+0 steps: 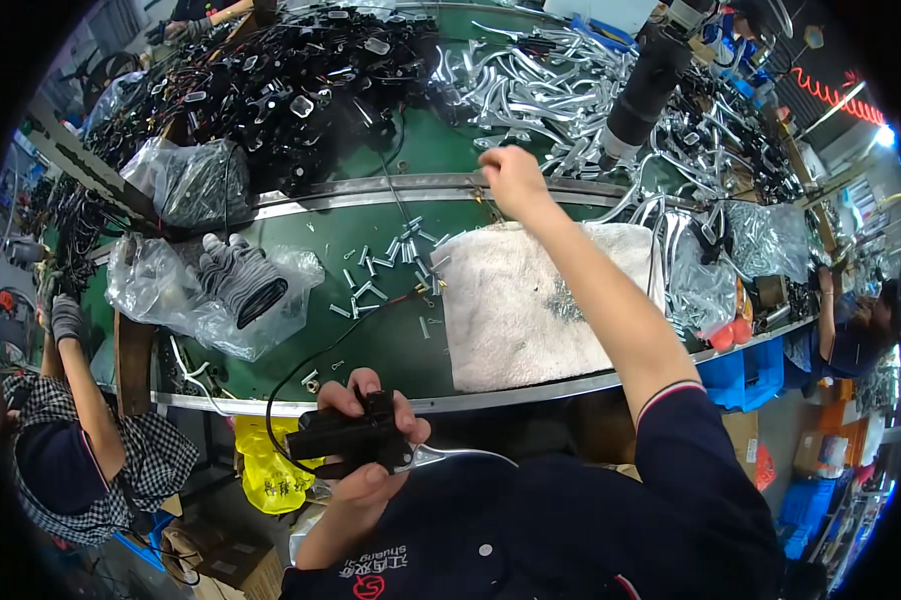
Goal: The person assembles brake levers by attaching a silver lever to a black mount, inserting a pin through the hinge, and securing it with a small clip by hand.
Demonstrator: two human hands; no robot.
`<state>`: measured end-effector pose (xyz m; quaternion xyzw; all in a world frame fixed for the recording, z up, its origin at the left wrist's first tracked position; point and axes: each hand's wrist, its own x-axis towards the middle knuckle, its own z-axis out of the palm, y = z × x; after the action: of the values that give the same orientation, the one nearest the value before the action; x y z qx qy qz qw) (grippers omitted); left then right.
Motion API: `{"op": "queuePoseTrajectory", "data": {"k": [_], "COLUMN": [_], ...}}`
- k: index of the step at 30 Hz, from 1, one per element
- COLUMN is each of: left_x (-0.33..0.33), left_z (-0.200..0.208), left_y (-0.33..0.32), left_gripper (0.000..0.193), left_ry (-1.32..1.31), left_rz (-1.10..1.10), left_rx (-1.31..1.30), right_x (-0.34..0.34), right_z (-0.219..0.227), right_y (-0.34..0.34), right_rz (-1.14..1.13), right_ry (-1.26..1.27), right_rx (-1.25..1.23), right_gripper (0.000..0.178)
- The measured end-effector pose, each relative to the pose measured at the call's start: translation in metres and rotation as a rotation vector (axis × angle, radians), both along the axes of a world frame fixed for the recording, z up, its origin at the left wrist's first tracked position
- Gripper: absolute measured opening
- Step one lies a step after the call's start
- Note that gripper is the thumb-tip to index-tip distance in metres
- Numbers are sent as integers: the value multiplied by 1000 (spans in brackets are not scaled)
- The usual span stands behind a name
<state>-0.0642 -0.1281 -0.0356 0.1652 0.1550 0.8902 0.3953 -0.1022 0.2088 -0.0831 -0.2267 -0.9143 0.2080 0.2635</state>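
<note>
My left hand (366, 487) grips a black brake lever assembly (333, 438) at the bench's front edge, close to my body. Its silver lever (461, 454) points right, and a thin black cable (301, 375) loops from it over the bench. My right hand (516, 185) is stretched forward over the metal rail (401, 187), with its fingers curled together at the edge of the silver lever pile. Whatever its fingertips may hold is hidden. Below that forearm lies a white cloth (506, 310) with small metal pieces on it. Loose silver bolts (371, 270) are scattered left of the cloth.
Black lever assemblies (281, 90) and bare silver levers (541, 95) are heaped behind the rail. A black cylindrical tool (651, 90) hangs at upper right. Grey gloves (243, 280) lie on a plastic bag at left. Other people work at both sides. A blue crate (746, 378) stands right.
</note>
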Motion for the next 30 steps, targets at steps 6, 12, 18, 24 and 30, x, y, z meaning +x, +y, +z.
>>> {"op": "queuePoseTrajectory", "data": {"k": [6, 12, 18, 24, 30], "left_x": [2, -2, -3, -1, -1], "left_z": [-4, -7, -13, -15, -12], "left_y": [1, 1, 7, 10, 10], "left_gripper": [49, 49, 49, 48, 48], "left_ry": [41, 20, 34, 55, 54], "left_rz": [10, 24, -5, 11, -18], "left_rx": [-3, -35, -3, 6, 23], "right_x": [-10, -1, -14, -32, -32], "right_z": [-21, -20, 10, -15, -25], "right_y": [48, 46, 47, 29, 11], "right_rz": [302, 310, 252, 21, -48], "right_ry": [-122, -160, -521, -437, -275], "right_rx": [175, 119, -147, 7, 134], "right_gripper": [16, 14, 16, 28, 28]}}
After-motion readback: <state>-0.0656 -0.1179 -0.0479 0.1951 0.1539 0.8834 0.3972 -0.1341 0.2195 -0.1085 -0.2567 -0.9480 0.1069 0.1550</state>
